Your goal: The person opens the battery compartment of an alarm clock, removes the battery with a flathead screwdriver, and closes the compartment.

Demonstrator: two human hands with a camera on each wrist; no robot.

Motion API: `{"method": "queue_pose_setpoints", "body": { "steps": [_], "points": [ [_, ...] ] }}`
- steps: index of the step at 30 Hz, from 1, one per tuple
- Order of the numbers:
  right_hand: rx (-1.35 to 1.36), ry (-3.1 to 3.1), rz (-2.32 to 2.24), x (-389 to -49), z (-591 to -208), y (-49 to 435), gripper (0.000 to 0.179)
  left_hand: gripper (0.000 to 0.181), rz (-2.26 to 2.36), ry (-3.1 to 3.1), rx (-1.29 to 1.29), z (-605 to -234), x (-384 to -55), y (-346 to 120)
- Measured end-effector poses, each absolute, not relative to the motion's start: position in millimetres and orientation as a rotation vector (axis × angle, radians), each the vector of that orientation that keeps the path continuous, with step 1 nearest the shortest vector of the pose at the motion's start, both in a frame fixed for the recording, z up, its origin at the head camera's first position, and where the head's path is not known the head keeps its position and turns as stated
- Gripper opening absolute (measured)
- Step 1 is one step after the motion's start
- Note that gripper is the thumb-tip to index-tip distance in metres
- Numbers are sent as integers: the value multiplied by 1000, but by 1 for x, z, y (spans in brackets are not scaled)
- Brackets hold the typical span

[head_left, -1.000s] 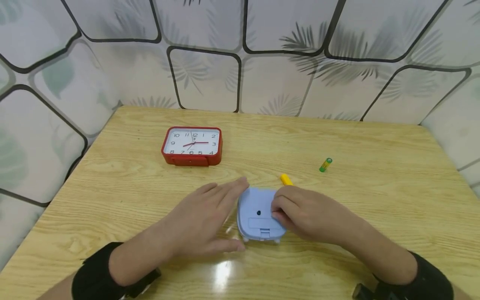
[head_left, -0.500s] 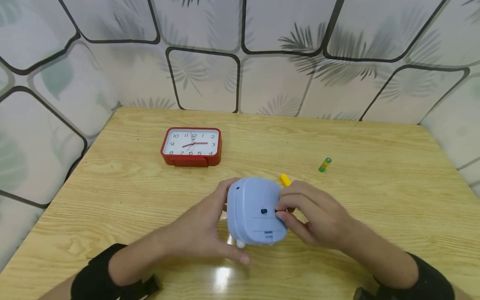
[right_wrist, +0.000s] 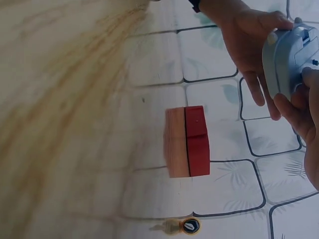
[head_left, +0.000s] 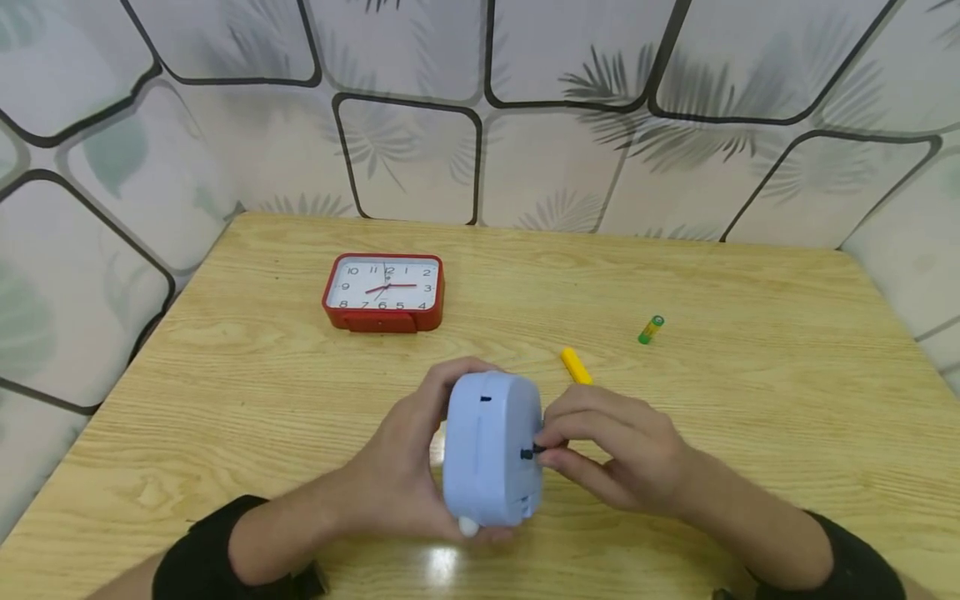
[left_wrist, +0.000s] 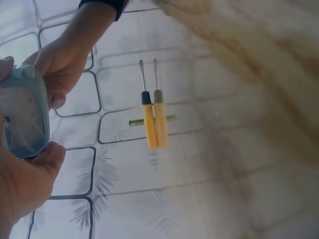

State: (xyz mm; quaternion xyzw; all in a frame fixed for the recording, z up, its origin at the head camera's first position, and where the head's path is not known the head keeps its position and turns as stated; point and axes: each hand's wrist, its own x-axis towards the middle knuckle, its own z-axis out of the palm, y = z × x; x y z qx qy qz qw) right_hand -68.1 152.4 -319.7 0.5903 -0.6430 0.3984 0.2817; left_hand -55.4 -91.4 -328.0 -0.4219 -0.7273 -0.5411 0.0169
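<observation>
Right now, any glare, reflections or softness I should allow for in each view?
Head: a white glare patch on the tabletop, lower in frame than the blue clock; left wrist: hazy, the screwdriver doubled by its reflection in the glossy tabletop; right wrist: dull, the red clock mirrored in paler colour.

"Where's the head view from?"
"Above, facing forward and down across the whole table (head_left: 225,400) to the wall (head_left: 555,50)."
"And the wrists?"
"Low over the tabletop, both turned sideways, facing the wall. Left catches the blue clock's (left_wrist: 25,117) face close at its edge; right, its back."
"Shared with the head?"
"Left, the screwdriver (left_wrist: 149,122) and battery (left_wrist: 136,122); right, the red clock (right_wrist: 198,142)."
</observation>
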Motion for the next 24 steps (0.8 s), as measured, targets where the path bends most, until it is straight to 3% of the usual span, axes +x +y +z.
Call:
{"method": "queue_pose_setpoints", "body": {
  "steps": [24],
  "points": [
    [1563,-1755,1012,-66,-319,153,18,107,-1580,-2110,-1419,-329,-58,-93]
  ]
}}
